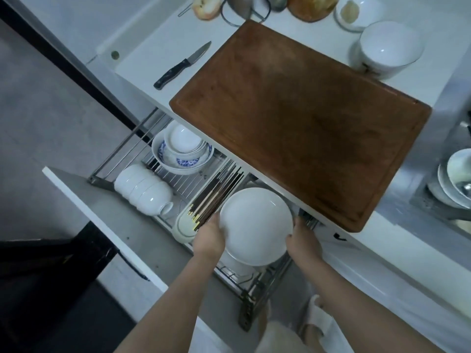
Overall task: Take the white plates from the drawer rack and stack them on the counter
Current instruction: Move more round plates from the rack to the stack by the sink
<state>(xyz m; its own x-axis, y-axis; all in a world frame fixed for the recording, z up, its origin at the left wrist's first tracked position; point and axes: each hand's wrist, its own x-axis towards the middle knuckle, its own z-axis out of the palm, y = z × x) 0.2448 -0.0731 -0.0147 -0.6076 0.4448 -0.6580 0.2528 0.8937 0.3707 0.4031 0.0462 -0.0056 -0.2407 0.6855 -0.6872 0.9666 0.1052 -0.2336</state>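
Head view: both hands, left hand [209, 238] and right hand [303, 242], hold a round white plate [256, 226], fingers curled on its edges, above the metal wire drawer rack [265, 278], near the brown wooden cutting board [300, 123].

Head-worn wide-angle view — steeply downward, close above open drawer rack [183, 179].

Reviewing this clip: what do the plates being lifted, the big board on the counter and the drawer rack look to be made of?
White plates: likely glazed ceramic or porcelain, smooth and glossy with soft highlights. Board: wood, reddish brown with faint grain and a groove near its edge. Drawer rack: metal wire, probably steel or chrome-plated, thin and shiny. Left hand and right hand hold the plates at opposite edges.
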